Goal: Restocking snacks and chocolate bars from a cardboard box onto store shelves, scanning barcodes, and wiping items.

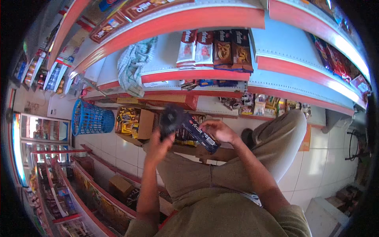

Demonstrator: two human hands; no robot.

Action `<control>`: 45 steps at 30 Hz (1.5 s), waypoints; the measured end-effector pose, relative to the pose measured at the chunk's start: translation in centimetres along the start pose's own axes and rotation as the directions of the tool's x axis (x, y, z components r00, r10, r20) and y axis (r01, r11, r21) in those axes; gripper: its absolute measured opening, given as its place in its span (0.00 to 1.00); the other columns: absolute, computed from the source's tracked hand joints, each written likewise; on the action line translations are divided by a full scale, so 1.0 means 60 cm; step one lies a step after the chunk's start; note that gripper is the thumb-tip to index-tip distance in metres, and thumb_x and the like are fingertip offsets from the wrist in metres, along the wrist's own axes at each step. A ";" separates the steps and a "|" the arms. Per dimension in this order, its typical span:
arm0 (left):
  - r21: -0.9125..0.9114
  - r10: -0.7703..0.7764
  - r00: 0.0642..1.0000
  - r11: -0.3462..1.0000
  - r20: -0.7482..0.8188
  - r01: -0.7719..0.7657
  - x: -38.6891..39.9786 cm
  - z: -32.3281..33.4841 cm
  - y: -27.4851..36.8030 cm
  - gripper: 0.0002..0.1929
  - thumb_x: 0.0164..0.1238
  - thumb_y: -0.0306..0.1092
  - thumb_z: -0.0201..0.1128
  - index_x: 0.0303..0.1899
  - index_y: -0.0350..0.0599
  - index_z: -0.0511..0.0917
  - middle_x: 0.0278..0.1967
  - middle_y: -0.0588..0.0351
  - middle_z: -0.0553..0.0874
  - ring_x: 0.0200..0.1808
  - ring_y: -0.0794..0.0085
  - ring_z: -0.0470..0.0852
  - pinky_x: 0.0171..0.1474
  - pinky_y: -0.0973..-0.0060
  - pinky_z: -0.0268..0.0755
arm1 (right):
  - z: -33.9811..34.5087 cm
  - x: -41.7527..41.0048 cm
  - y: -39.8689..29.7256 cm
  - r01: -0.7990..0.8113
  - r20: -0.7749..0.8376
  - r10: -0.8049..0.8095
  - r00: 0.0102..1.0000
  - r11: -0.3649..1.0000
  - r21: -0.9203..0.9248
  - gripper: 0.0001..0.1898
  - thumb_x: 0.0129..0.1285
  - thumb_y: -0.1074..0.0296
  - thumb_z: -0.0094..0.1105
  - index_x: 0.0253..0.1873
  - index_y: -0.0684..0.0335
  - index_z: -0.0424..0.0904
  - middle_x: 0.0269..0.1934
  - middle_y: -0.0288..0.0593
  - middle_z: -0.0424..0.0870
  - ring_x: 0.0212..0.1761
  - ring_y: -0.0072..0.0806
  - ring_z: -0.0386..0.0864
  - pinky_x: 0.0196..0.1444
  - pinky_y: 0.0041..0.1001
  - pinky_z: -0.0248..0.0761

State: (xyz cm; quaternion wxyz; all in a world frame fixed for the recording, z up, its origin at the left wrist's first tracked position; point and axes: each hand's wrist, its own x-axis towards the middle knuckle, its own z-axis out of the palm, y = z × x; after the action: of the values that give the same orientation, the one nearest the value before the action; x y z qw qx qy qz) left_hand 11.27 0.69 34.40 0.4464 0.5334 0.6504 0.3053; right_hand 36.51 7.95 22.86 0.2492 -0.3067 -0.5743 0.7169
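My left hand [160, 146] is closed around a dark item [171, 117], too motion-blurred to name for certain. Just to the right, my right hand [221, 131] grips a dark snack packet [197, 131] with white lettering, tilted down to the right. Beneath the two hands, partly hidden, more dark packets [184, 135] lie above my lap. On the shelf ahead stand two red-and-white packets [195, 49], and beside them brown-and-black packets [232, 50] of the same make.
A checked cloth [137, 63] hangs over the shelf edge. Left of my knees are an open cardboard box [146, 124] of yellow packets and a blue plastic basket [93, 118]. Several small packets [266, 105] line the bottom shelf. Behind on the left runs another shelving unit [100, 189].
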 end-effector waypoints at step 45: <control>-0.771 -0.185 0.975 0.636 -0.127 0.020 -0.042 0.204 -0.018 0.22 0.71 0.28 0.59 0.64 0.40 0.67 0.48 0.58 0.79 0.44 0.79 0.80 0.41 0.79 0.80 | 0.049 -0.019 -0.059 0.415 -0.339 -0.599 0.725 0.773 -0.479 0.17 0.49 0.90 0.64 0.42 0.60 0.87 0.51 0.42 0.73 0.48 0.30 0.79 0.47 0.26 0.75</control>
State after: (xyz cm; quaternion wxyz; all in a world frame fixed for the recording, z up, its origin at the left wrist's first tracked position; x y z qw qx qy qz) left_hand 21.97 -3.00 29.02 0.5808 0.2243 0.5298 0.5759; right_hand 35.18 5.91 26.95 0.5092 -0.3408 -0.6820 0.3993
